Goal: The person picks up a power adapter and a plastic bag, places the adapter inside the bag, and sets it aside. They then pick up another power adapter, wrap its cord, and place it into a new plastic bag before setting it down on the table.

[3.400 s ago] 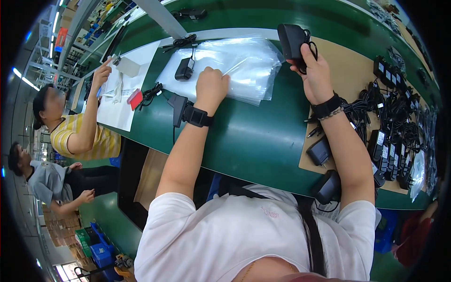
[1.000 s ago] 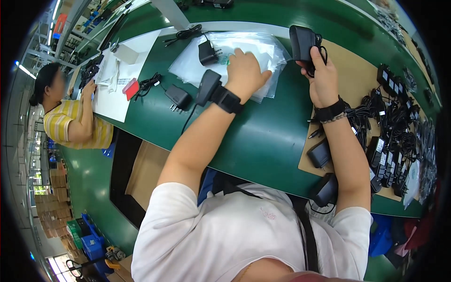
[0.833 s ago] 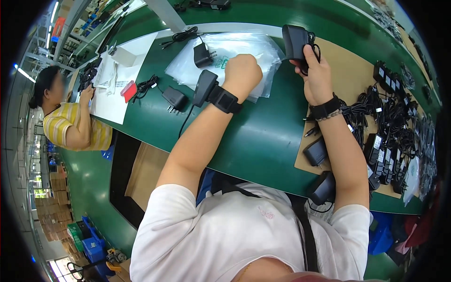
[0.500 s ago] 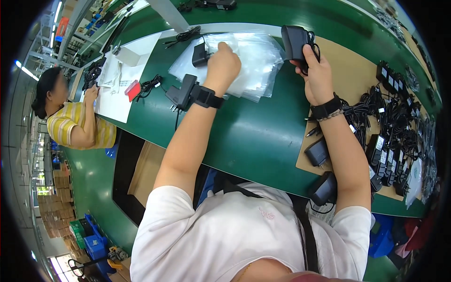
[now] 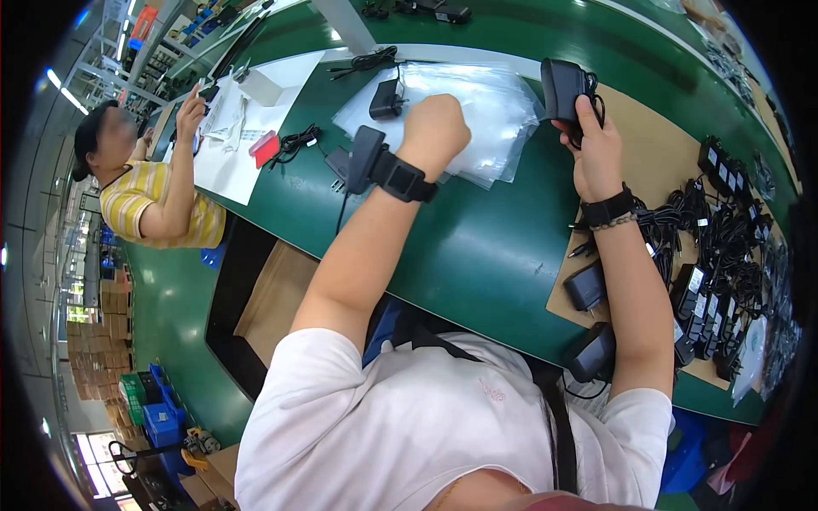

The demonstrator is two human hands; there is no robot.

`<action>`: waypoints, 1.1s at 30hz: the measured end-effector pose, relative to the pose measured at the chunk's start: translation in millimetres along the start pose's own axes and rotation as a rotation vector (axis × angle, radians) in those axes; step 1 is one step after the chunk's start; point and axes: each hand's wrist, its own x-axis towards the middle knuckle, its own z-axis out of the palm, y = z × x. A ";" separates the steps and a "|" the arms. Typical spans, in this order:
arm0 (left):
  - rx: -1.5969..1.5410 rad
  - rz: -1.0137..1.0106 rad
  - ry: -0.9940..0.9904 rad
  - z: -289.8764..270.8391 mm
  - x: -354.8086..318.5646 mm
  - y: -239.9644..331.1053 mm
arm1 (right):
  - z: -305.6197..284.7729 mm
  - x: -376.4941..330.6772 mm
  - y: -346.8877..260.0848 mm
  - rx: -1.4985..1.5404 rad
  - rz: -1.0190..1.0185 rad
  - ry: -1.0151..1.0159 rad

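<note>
My right hand (image 5: 598,157) is raised above the right part of the table, its fingers wrapped round a black power adapter (image 5: 561,92) with its cable bundled against it. My left hand (image 5: 436,132) is closed over a stack of clear plastic bags (image 5: 490,128); its fingertips are hidden, so what they grip, if anything, cannot be seen. Just left of that hand, another black power adapter (image 5: 386,100) lies on the bags' edge, prongs showing. Black straps with boxy devices circle my wrists, and a cable hangs from the left device (image 5: 366,157).
Many black adapters and cables (image 5: 699,289) crowd a brown cardboard sheet (image 5: 648,128) at right. Two more adapters lie near my right forearm. A coiled cable (image 5: 294,145) and a red item (image 5: 265,149) lie at left. A co-worker in yellow stripes (image 5: 162,200) sits beyond.
The whole view has shifted, moving the table rightward in the picture. My left hand has turned slightly into a fist over the bags. The co-worker's hand has risen. My right hand still holds the adapter.
</note>
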 end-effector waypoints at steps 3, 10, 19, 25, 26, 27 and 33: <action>0.024 0.027 0.011 -11.4 -8.7 -10.8 | 0.3 1.8 -0.1 0.010 -0.001 -0.006; -0.312 -0.147 -0.019 -19.8 -4.7 -24.4 | 0.5 2.0 -1.7 -0.002 -0.006 -0.017; -0.912 -0.205 -0.069 2.3 -1.8 -20.6 | -0.6 0.1 -8.8 0.123 0.073 -0.060; -0.704 0.032 0.080 21.5 -14.6 30.9 | 17.4 -17.3 -10.5 0.444 0.294 -0.374; -0.738 0.055 0.031 14.4 -19.6 42.1 | 20.0 -17.7 -13.0 0.421 0.290 -0.324; -0.768 0.065 -0.016 5.7 -26.4 48.1 | 21.9 -20.2 -13.4 0.399 0.297 -0.283; -0.933 -0.158 -0.044 -10.1 -15.5 17.3 | 18.6 -14.9 -8.2 -0.130 -0.187 -0.114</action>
